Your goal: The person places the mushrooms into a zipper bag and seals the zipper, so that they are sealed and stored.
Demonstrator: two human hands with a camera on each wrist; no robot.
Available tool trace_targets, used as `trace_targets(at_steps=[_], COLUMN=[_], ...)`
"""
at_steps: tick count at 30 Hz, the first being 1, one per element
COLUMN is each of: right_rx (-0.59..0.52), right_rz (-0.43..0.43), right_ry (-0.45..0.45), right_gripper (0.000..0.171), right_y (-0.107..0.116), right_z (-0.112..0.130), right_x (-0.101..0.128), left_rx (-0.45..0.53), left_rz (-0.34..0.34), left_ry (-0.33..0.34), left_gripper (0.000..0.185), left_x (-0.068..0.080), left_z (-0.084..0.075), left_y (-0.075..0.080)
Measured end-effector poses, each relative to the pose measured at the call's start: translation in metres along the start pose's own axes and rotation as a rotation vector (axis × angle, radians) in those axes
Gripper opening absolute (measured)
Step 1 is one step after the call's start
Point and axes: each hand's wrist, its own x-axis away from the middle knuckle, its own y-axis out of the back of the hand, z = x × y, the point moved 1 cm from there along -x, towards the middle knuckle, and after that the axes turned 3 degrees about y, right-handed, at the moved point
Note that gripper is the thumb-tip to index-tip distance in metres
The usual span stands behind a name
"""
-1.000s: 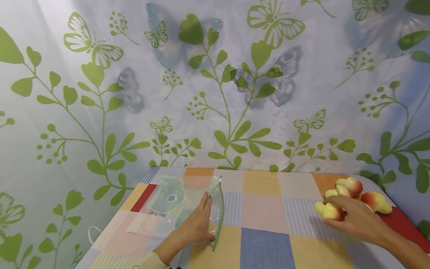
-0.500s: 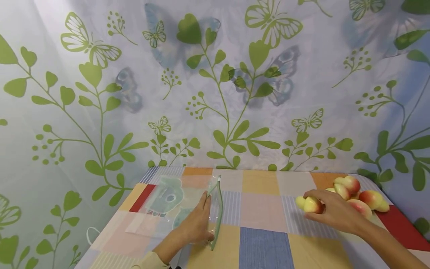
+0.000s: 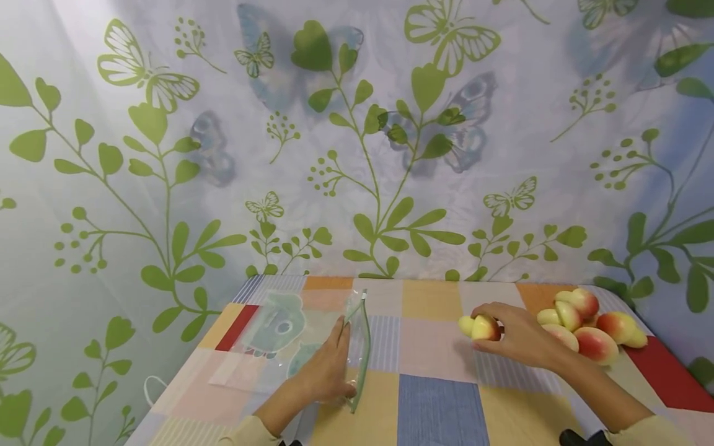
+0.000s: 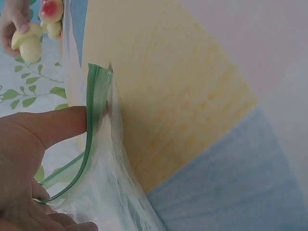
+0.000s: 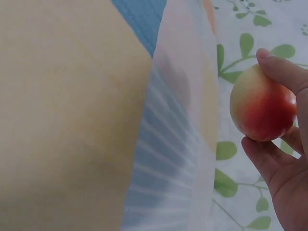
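The left hand (image 3: 326,375) rests at the lower middle of the head view on a clear zip bag (image 3: 312,347) that lies flat on the tabletop (image 3: 440,402). Its fingers sit at the bag's green-edged mouth (image 3: 362,347), which stands up and gapes toward the right side of the frame. In the left wrist view the thumb (image 4: 53,126) presses against the green zip strip (image 4: 91,120) while the palm lies under the lower film, so the hand seems to be propping the opening apart as well as pinning the bag so it does not slide on the cloth

The right hand (image 3: 519,337) is right of centre in the head view, above the tabletop and well apart from the bag. It grasps a yellow-and-red fruit (image 3: 478,327) between thumb and fingertips, the pale end pointing left toward the bag's mouth. The right wrist view shows the fruit (image 5: 262,103) pinched lightly at its top and underside, a hold that leaves most of the skin uncovered and would let it be let go easily

Behind that hand, at the right edge of the tabletop, a small heap of like fruits (image 3: 591,322) lies together, touching one another. The checked cloth covers the tabletop, and a leaf-and-butterfly curtain (image 3: 357,136) hangs behind
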Motion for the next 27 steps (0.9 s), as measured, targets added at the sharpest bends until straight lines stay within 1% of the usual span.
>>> trace_targets(at_steps=[4, 9, 15, 22, 27], right_rx=[-0.065, -0.122, -0.127, -0.129, -0.128], right_rz=[0.0, 0.03, 0.054, 0.068, 0.073], right_ry=[0.023, 0.023, 0.025, 0.044, 0.066], right_gripper=[0.043, 0.043, 0.044, 0.044, 0.043], right_y=[-0.007, -0.014, -0.02, -0.027, -0.036], right_z=[0.006, 0.008, 0.012, 0.018, 0.02], right_x=[-0.011, -0.017, -0.026, -0.036, -0.043], left_rx=[0.0, -0.004, -0.004, -0.009, -0.015], left_rz=[0.01, 0.016, 0.005, 0.029, 0.025], left_ry=[0.0, 0.0, -0.007, 0.011, 0.015], left_gripper=[0.128, 0.128, 0.129, 0.131, 0.131], left_x=[0.0, -0.003, -0.004, -0.004, -0.003], left_z=[0.001, 0.002, 0.001, 0.002, 0.004], left_y=[0.0, -0.003, -0.003, -0.004, -0.004])
